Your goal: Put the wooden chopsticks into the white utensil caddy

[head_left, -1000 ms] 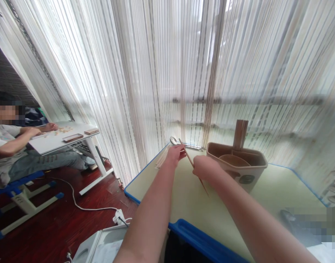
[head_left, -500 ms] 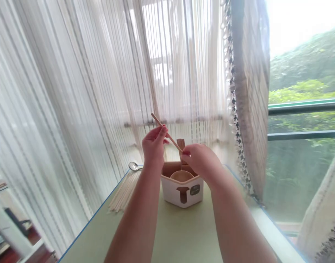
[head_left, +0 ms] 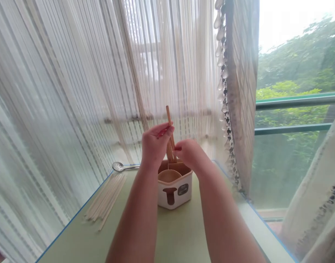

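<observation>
Both hands are closed on a thin wooden chopstick [head_left: 168, 114], which stands almost upright over a white and brown utensil holder [head_left: 178, 197]. My left hand [head_left: 156, 144] pinches it near the middle. Lower down, the fingertips of my right hand [head_left: 193, 153] are pressed together at its lower part. Behind it, a bunch of brown chopsticks [head_left: 170, 155] stands in the back of the holder. A round brown ladle bowl [head_left: 169, 176] shows in the front of the holder. The chopstick's bottom end is hard to tell apart from the bunch.
Several pale chopsticks [head_left: 107, 197] lie fanned on the left of the light green table [head_left: 181, 233]. A metal slotted spoon [head_left: 118, 167] lies behind them at the back edge. A striped sheer curtain [head_left: 74, 73] hangs behind the table, with a railing [head_left: 296, 129] outside at the right.
The chopstick has swung from a slant to nearly upright, over the back of the holder. My hands are closer together. The view has shifted right.
</observation>
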Tool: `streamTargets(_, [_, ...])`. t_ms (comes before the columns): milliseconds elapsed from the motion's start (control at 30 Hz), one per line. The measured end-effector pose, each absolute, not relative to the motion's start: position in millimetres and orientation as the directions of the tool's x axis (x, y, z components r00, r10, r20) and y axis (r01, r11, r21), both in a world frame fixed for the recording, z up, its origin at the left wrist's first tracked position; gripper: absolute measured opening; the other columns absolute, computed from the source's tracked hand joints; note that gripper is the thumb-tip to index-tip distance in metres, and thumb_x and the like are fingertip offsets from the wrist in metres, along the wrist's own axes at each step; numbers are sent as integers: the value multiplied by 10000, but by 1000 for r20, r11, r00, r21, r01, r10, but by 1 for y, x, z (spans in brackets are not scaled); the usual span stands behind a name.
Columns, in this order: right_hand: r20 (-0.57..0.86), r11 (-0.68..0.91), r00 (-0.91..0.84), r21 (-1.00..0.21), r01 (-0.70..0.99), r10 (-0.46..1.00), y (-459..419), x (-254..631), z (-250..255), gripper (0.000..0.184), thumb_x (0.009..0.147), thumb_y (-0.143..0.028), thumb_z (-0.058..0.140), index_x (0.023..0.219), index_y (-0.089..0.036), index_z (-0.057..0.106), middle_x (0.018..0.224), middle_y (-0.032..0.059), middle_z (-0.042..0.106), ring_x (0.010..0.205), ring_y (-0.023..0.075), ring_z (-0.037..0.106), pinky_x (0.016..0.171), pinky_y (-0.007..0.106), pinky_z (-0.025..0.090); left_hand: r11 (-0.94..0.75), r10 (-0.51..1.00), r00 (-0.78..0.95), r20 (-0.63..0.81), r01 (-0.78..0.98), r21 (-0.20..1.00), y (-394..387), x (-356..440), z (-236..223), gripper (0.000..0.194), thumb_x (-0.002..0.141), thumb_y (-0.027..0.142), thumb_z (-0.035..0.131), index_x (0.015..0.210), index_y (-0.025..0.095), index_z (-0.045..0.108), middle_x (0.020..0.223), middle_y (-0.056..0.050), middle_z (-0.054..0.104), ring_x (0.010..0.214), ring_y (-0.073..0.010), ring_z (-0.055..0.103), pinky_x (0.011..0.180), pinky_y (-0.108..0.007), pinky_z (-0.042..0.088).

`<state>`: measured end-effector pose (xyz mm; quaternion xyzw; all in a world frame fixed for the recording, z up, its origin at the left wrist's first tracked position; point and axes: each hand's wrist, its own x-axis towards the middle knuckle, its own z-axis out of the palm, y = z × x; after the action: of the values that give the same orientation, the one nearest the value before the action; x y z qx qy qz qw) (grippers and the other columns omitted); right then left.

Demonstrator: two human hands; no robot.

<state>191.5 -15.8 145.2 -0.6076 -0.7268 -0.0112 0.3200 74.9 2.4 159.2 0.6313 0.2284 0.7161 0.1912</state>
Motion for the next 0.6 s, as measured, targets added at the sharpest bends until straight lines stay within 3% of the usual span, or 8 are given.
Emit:
streamTargets(167, [416,213,-30,-402,890,909,-7,194,140,157,764,-275,572,741,-201,708,655,31,630,590,121,514,526,235,319,-806,531,-91,842,252,536,14,70,156,331,759,425,618,973,181,687,928,-70,699,874,-178,638,759,-300,500])
streamTargets(267, [350,143,19,-432,891,936,0,198,134,145,760,-280,588,760,-207,713,695,40,648,620,128,541,553,234,348,-745,575,-143,805,316,588,26,67,150,474,766,474,593,1114,152,612,1027,-110,669,942,-199,619,808,-331,482])
streamTargets(433, [198,49,53,-478,877,979,13,202,120,149,710,-284,650,814,-205,723,752,53,669,647,143,573,557,241,375,-621,729,-136,671,283,731,52,67,133,543,726,419,652,1174,129,553,1085,-142,636,926,-207,617,825,-365,479])
streamTargets(600, [173,57,37,-507,860,984,15,203,117,179,671,-299,684,809,-193,727,747,63,674,663,152,584,572,241,388,-624,774,-32,632,125,771,58,70,127,467,664,268,701,1101,140,598,998,-98,663,855,-165,627,799,-325,494])
